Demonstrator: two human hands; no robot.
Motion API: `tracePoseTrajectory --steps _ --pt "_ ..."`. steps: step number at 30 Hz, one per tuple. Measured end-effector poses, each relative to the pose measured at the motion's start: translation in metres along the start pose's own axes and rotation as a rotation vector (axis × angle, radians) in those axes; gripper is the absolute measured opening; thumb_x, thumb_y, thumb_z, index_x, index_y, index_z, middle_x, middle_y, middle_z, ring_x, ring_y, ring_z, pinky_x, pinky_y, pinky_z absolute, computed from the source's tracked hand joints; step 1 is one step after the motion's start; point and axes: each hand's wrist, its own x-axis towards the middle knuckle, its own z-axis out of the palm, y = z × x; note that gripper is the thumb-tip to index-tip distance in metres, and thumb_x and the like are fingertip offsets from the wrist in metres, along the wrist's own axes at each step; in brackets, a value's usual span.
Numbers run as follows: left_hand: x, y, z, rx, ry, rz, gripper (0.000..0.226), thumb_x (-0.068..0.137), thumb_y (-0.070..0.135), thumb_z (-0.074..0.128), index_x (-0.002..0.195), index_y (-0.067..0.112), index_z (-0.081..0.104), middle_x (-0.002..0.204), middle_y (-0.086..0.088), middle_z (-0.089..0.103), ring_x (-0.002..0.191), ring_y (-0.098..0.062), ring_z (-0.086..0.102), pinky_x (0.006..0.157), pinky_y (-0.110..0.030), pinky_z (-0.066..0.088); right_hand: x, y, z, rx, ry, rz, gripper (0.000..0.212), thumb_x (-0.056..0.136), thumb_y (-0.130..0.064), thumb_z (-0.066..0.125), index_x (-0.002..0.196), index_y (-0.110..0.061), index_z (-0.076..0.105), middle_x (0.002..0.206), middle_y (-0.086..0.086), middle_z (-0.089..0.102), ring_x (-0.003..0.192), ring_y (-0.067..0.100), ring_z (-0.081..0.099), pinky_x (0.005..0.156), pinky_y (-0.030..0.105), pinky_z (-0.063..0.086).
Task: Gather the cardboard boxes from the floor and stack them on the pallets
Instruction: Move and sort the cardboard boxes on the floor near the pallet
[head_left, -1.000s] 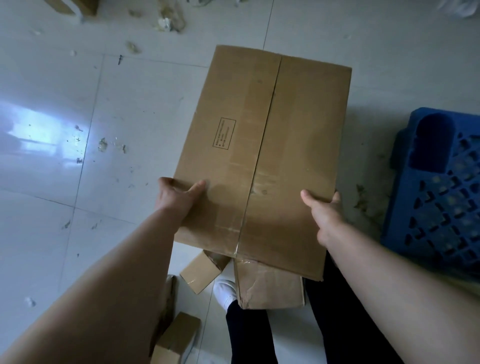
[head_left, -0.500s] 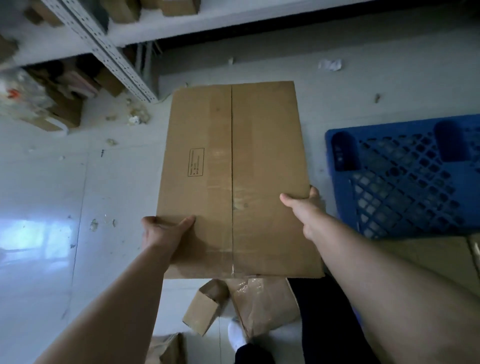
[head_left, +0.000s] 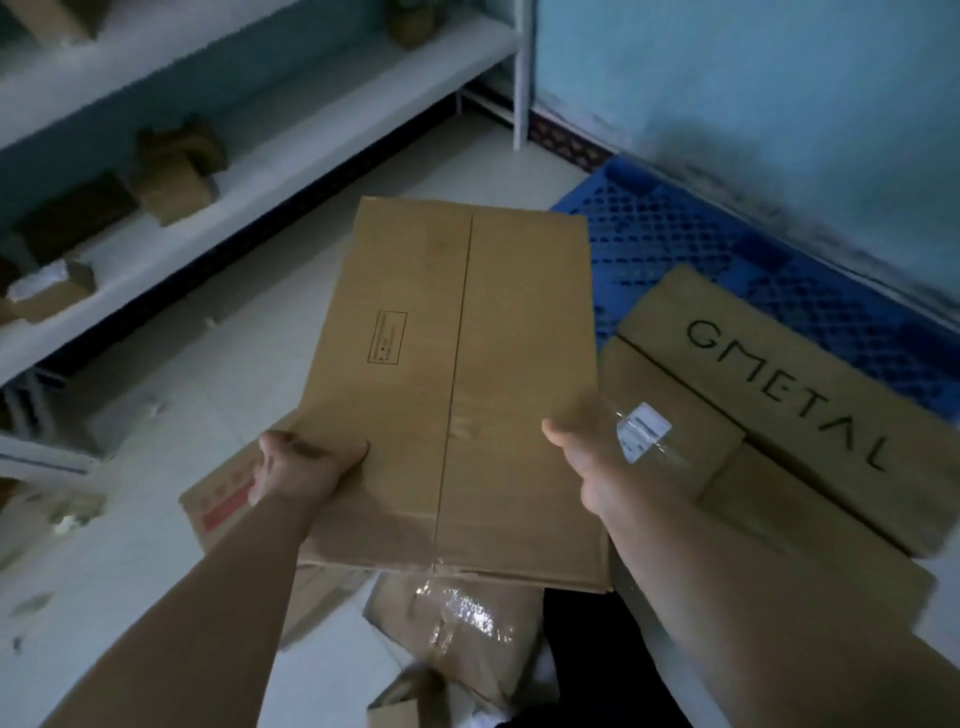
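The flattened brown cardboard box, creased down its middle with a small printed label, is held level in the air, left of the blue plastic lattice pallet. The left hand and right hand clamp its near side edges, probably to carry it flat. Another flat brown carton marked GMETAL already lies on that pallet.

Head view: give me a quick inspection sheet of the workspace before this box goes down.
Surface: pale tiled floor, scraps scattered on it.
Job's things: flattened cardboard box held up; blue pallet by the wall carries the flat GMETAL box.
Clutter: taped box and red-marked box on the floor below.
Grippers: left hand and right hand grip the held box's side edges.
Cables: nothing seen.
Surroundings: white shelf with small boxes; blue wall.
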Motion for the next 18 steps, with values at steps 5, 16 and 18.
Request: tracePoseTrajectory --steps 5,16,18 --pt "-0.013 0.074 0.079 0.074 -0.146 0.118 0.092 0.055 0.058 0.083 0.123 0.021 0.035 0.121 -0.009 0.050 0.114 -0.036 0.050 0.097 -0.051 0.047 0.023 -0.010 -0.087 0.092 0.182 0.001 0.077 0.083 -0.039 0.074 0.147 -0.023 0.034 0.145 -0.001 0.043 0.132 0.027 0.043 0.106 0.043 0.036" --pt "0.000 0.201 0.267 0.268 -0.390 0.296 0.107 0.046 0.062 0.081 0.134 0.024 0.032 0.131 -0.010 0.050 0.121 -0.036 0.048 0.100 -0.053 0.044 0.108 -0.012 -0.222 0.415 0.429 0.084 0.084 0.082 -0.022 0.077 0.149 -0.020 0.027 0.145 0.011 0.045 0.128 0.034 0.046 0.105 0.051 0.038" --pt "0.005 0.213 0.294 0.289 -0.414 0.306 0.102 0.051 0.059 0.083 0.134 0.025 0.033 0.131 -0.009 0.050 0.121 -0.035 0.049 0.100 -0.053 0.044 0.126 -0.010 -0.235 0.423 0.454 0.097 0.083 0.083 -0.025 0.076 0.149 -0.022 0.026 0.146 0.010 0.043 0.129 0.035 0.045 0.105 0.052 0.037"
